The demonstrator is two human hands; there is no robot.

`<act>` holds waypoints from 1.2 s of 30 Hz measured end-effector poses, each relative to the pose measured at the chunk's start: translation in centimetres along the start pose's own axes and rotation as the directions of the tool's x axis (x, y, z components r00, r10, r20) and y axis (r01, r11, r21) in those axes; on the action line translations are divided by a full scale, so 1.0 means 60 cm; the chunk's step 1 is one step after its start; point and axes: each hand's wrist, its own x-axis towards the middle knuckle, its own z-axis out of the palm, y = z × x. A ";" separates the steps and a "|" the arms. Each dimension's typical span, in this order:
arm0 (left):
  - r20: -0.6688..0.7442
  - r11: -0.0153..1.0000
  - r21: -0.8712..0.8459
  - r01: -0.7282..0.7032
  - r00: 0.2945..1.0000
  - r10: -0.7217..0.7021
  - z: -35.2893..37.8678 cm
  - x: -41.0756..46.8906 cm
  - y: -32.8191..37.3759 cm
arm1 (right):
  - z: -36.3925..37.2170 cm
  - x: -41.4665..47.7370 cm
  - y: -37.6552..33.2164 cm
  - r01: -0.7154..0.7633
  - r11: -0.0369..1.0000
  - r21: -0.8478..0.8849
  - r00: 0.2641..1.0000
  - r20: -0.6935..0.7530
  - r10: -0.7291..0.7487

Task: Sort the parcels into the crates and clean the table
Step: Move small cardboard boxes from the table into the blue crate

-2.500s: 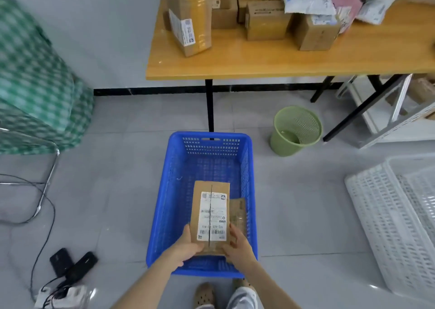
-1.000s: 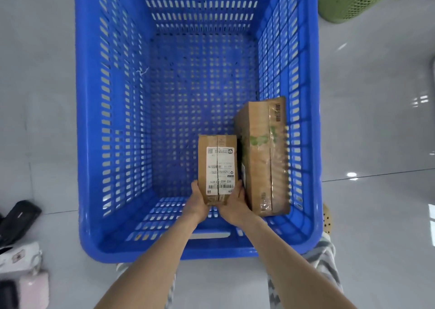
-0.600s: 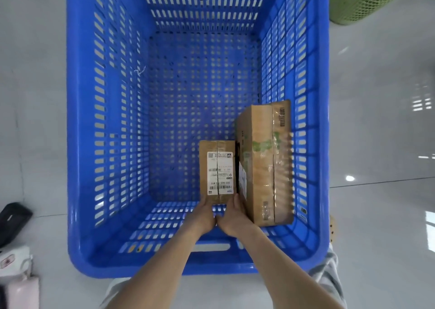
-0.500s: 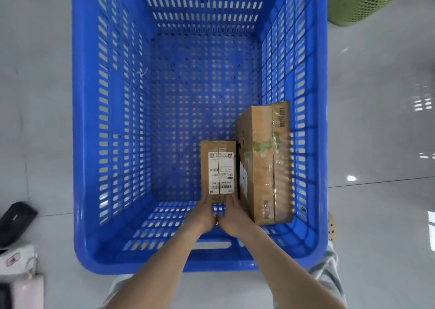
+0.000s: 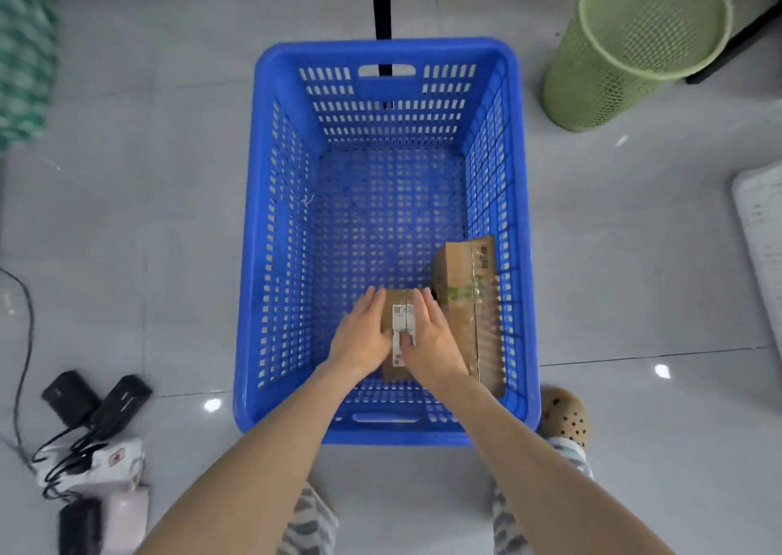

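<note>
A small brown parcel [image 5: 401, 310] with a white label lies on the floor of the blue crate [image 5: 249, 258], near its front wall. A larger taped brown parcel [image 5: 469, 296] stands on edge right beside it, against the crate's right wall. My left hand [image 5: 362, 336] hovers over the small parcel's left side, fingers stretched out. My right hand [image 5: 431, 338] hovers over its right side, the thumb across the label. Both hands look blurred and loose, not clamped on the parcel.
A green mesh bin [image 5: 626, 46] stands on the floor at the back right. A white crate [image 5: 761, 224] shows at the right edge. A black table leg [image 5: 381, 0] rises behind the blue crate. Black power adapters [image 5: 97, 402] and cables lie front left.
The small parcel went down onto the crate floor beside the larger one. My hands have slid from its near end up over its top with fingers spread, and my view has risen.
</note>
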 end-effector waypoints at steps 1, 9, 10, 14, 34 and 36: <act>-0.051 0.996 0.073 -0.045 0.997 0.049 -0.025 -0.018 0.011 | -0.029 -0.013 -0.017 0.030 0.999 -0.028 0.998 -0.047 -0.032; -0.364 0.961 0.261 -0.094 0.912 0.188 -0.252 -0.159 0.185 | -0.296 -0.132 -0.155 0.162 0.977 -0.138 0.939 -0.282 -0.195; -0.390 0.963 0.249 -0.107 0.899 0.201 -0.279 -0.175 0.213 | -0.328 -0.147 -0.173 0.181 0.973 -0.141 0.926 -0.308 -0.217; -0.504 0.934 0.291 -0.206 0.797 0.333 -0.393 -0.265 0.324 | -0.471 -0.240 -0.249 0.235 0.955 -0.179 0.853 -0.434 -0.291; -0.603 0.883 0.425 -0.197 0.666 0.439 -0.667 -0.522 0.836 | -1.075 -0.568 -0.298 0.332 0.880 -0.341 0.675 -0.566 -0.474; -0.605 0.883 0.424 -0.203 0.662 0.443 -0.668 -0.525 0.873 | -1.116 -0.580 -0.282 0.318 0.884 -0.342 0.672 -0.577 -0.465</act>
